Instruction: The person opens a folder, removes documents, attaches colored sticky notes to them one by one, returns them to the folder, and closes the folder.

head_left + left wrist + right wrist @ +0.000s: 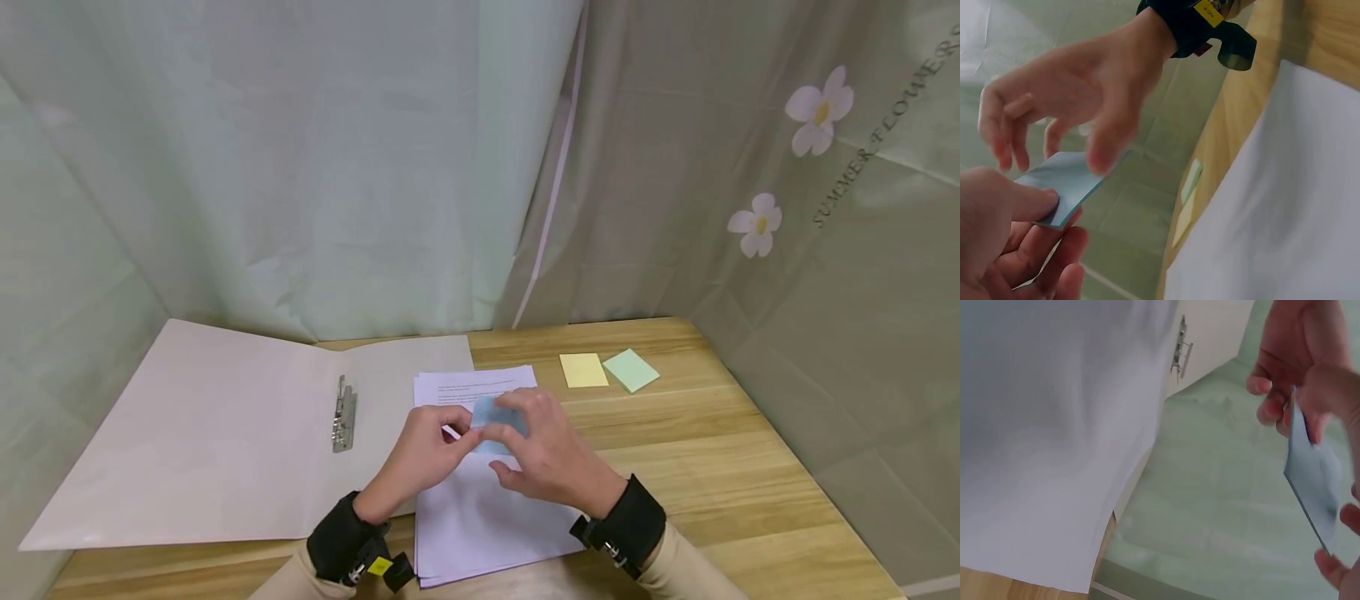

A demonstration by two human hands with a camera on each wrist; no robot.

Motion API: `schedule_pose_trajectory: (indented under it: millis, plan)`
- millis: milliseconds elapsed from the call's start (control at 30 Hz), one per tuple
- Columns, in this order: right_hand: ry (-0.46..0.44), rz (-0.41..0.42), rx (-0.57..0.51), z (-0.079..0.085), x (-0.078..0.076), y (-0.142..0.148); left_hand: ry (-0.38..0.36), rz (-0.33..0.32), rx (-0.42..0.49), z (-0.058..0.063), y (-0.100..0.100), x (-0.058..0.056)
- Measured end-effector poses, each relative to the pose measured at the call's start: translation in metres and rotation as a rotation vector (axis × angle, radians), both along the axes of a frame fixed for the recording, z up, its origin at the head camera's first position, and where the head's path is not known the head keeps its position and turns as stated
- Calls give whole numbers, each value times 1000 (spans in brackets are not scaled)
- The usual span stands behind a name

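A pale blue sticky note pad is held above a stack of printed paper. My left hand pinches the pad at its left edge, thumb on top and fingers beneath, as the left wrist view shows. My right hand reaches over the pad with its fingers spread. In the right wrist view, one right fingertip is close to the upper end of the blue pad and another is by its lower corner. Whether the right fingers press on it is hard to tell.
An open white folder with a metal clip lies at the left, partly under the paper. A yellow sticky note pad and a green one lie at the back right of the wooden table. Curtains surround the table.
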State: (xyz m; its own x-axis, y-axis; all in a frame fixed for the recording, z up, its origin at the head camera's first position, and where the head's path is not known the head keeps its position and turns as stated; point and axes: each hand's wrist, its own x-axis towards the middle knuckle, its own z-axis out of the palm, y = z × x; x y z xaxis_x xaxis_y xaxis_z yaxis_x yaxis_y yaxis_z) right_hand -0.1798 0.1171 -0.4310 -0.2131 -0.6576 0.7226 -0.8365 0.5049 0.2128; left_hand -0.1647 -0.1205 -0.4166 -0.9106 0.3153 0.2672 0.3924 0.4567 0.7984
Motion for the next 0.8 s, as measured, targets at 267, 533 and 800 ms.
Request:
schedule_pose_trajectory:
  millis: [267, 533, 800]
  plan:
    - [-220, -60, -288, 14, -9, 16, 48, 276, -3, 17, -27, -9]
    - [-489, 35, -453, 17, -1, 13, 113, 363, -27, 24, -37, -12]
    - [-635, 113, -454, 19, 11, 5, 114, 368, -23, 22, -32, -9]
